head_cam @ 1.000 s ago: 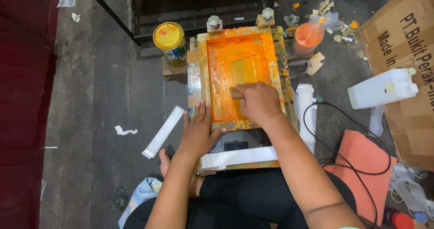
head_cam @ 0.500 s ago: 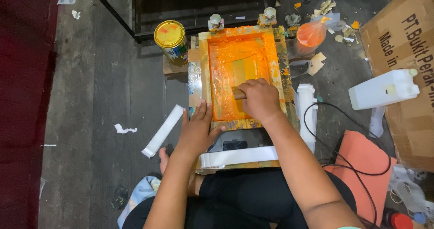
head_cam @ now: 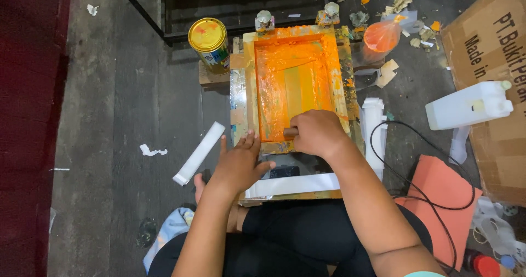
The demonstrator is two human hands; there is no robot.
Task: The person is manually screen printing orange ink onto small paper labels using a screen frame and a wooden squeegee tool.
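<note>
While left hand steadies the ink-slick frame, right hand grips, seemingly, a squeegee.

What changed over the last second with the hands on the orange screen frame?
The right hand dragged its wooden-handled squeegee down the orange-inked screen frame toward the person, reaching the near edge. The left hand stayed pressed flat on the frame's near left corner. The yellow-lidded can stayed put.

orange screen frame, yellow-lidded tin, white jug
</note>
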